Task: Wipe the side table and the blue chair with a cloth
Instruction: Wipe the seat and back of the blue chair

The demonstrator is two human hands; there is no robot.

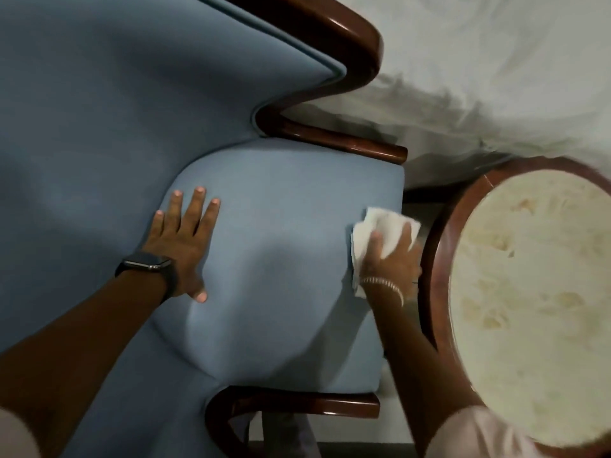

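The blue chair (271, 200) fills the left and middle of the head view, with a padded seat, a blue back and dark wooden arms. My left hand (183, 239) lies flat on the seat with fingers spread, a dark watch on its wrist. At the seat's right edge my right hand (391, 259) presses a crumpled white cloth (373, 226) against the cushion. The round side table (443, 246) stands just right of the chair, with a pale marbled top and a brown wooden rim.
A white bedsheet (496, 77) covers the area beyond the chair and table. One wooden chair arm (350, 140) runs along the far side of the seat, another (297, 404) along the near side. The gap between chair and table is narrow.
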